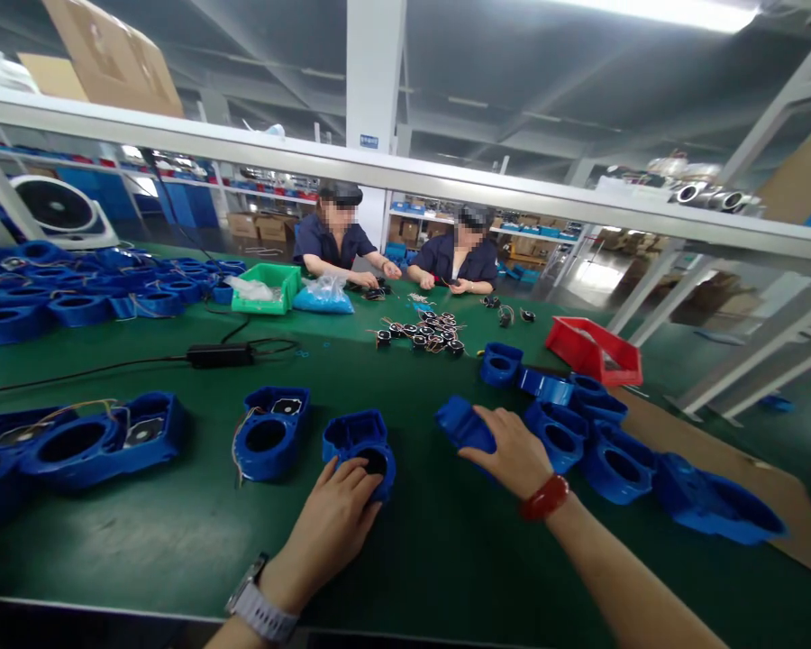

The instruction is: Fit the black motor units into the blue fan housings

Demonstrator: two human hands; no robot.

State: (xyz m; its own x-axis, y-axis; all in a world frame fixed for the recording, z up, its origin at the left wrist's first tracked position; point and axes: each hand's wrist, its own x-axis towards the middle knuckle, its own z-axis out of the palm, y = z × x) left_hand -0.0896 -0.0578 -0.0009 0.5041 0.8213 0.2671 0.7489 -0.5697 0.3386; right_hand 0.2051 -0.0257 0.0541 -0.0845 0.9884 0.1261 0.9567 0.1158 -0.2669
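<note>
Wired housings (118, 455): a blue group, well to the left of the left hand.
Fitted housing (267, 466): nearer, just left of the left hand, with loose wires down its side.
Left hand (341, 509): laid on an open blue housing (356, 446), fingers bent over its ring; thumb hidden, so I cannot tell how firmly it grips.
Black motors (423, 340): loose cluster beyond and between both hands.
Right hand (514, 451): grasping a tilted blue part (463, 422) between thumb and fingers.
Bare housings (615, 491): grouped right of the right hand.
Red bin (624, 368): beyond those housings.
</note>
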